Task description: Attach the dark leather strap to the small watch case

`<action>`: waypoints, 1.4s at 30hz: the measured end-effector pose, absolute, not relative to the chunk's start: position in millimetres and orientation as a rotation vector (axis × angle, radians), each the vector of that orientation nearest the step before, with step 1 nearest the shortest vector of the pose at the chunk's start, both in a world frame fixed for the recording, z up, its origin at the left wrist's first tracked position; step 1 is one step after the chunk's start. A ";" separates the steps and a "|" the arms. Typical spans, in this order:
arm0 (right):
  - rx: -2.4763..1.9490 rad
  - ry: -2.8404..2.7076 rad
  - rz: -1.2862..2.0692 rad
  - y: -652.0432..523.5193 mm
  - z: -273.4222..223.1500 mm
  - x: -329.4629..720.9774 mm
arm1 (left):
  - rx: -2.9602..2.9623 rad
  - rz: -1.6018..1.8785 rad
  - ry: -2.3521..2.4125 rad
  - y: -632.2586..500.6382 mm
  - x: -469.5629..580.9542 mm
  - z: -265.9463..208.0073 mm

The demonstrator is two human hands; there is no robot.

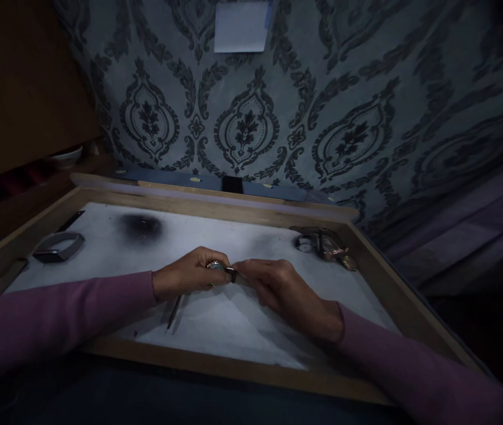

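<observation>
A watch strap loop (pixel 59 245) is noted at the tray's (pixel 234 369) left. A slim tool (pixel 174 311) lies under the left hand (pixel 185 275), whose grip is closed on a round watch case (pixel 216 267). The right hand (pixel 282 289) pinches a small dark part (pixel 231 274) against it; fitting appears in hand, calling for fine alignment.

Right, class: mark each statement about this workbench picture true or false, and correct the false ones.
1. The left hand holds a small round metal watch case. True.
2. The right hand rests outside the shallow wooden-framed tray. False: it is over the tray, meeting the left hand.
3. A grey looped watch strap lies at the tray's left. True.
4. The sleeves are green. False: they are pink-purple.
</observation>
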State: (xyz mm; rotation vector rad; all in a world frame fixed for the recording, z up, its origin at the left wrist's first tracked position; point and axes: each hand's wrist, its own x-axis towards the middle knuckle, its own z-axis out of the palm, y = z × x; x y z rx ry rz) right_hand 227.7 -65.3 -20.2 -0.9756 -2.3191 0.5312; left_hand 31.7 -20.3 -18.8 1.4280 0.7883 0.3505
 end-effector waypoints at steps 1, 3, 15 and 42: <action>-0.976 -2.323 0.517 -65.2 -20.8 227.9 | 1.437 0.350 0.789 -20.3 31.7 -18.7; -0.972 -2.329 0.499 -64.8 -21.9 228.2 | 1.450 0.355 0.782 -20.2 31.8 -18.7; -1.015 -2.358 0.501 -67.3 -19.5 226.7 | 1.462 0.367 0.792 -21.7 32.5 -19.8; -1.005 -2.343 0.482 -65.9 -19.1 228.9 | 1.434 0.356 0.825 -18.6 32.1 -19.2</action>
